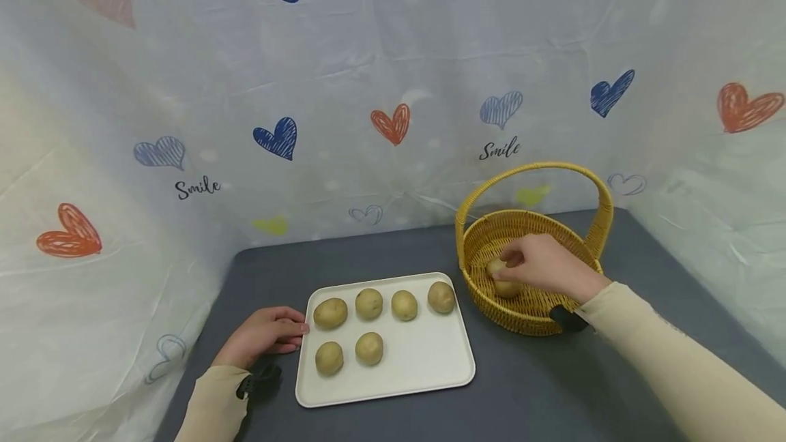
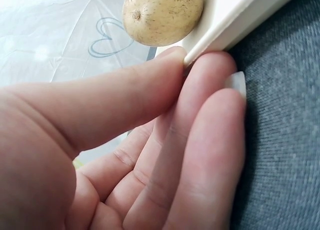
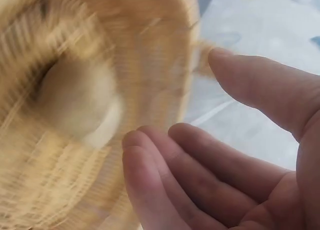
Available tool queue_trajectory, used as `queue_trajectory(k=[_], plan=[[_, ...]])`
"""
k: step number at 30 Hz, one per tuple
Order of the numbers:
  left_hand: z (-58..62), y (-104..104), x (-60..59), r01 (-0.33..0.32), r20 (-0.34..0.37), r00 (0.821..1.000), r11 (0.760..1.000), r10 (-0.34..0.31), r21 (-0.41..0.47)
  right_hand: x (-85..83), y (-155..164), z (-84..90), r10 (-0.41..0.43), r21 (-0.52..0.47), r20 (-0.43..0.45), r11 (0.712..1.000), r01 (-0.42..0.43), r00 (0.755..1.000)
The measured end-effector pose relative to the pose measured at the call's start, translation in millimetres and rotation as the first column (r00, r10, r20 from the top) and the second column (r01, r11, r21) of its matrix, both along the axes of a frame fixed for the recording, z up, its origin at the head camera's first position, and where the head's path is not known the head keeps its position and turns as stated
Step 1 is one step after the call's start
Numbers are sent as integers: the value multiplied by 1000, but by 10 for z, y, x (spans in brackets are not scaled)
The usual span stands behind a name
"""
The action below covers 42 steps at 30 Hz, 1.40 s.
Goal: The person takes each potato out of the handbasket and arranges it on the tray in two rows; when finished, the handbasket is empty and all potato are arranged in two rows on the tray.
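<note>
1. Right now our right hand (image 1: 543, 268) is down inside the yellow wicker basket (image 1: 533, 305), which stands on the grey table (image 1: 552, 387) just right of the white tray (image 1: 424, 360).
2. Two potatoes show in the basket; our fingers hang over the nearer potato (image 1: 507, 287), and the other one (image 1: 495, 266) sits by our fingertips.
3. From the right wrist view, the fingers (image 3: 165, 175) are loosely curved and spread from the thumb, with nothing between them; the potato there is blurred, so we cannot tell whether they touch it.
4. Our left hand (image 1: 264, 335) lies on the table at the tray's left edge, fingers straight and pressed together, thumb and fingertips touching the rim.
5. Six potatoes rest on the tray: four in the back row, two in front at the left. The back-left potato (image 1: 330, 313) lies closest to our left hand.
</note>
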<state>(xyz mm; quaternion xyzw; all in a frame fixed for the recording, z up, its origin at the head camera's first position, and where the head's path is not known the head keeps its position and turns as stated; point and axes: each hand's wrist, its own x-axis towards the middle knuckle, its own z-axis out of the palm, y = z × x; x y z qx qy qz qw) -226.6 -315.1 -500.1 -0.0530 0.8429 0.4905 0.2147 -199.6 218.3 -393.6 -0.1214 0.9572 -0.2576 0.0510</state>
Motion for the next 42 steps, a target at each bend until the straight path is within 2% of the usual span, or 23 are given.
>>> queue_trajectory(k=[5, 12, 21, 33, 42], plan=[[-4, -15, -2, -6, 6, 1000, 1000, 6, -3, -145, 173, -104, -27, 56, 78, 998, 22, 997], [-21, -23, 10, -30, 7, 1000, 1000, 30, -2, -302, 247, -207, -45, 68, 172, 997, 34, 984], [-24, -15, 13, -12, 3, 1000, 1000, 12, 9, -364, 220, -249, -62, 65, 263, 997, 47, 963], [22, 3, 17, -4, -11, 1000, 1000, 4, 16, -380, 193, -281, -48, 41, 295, 998, 37, 954], [36, 3, 31, -4, -11, 1000, 1000, 5, 26, -417, 185, -267, -8, 40, 309, 999, -4, 951]])
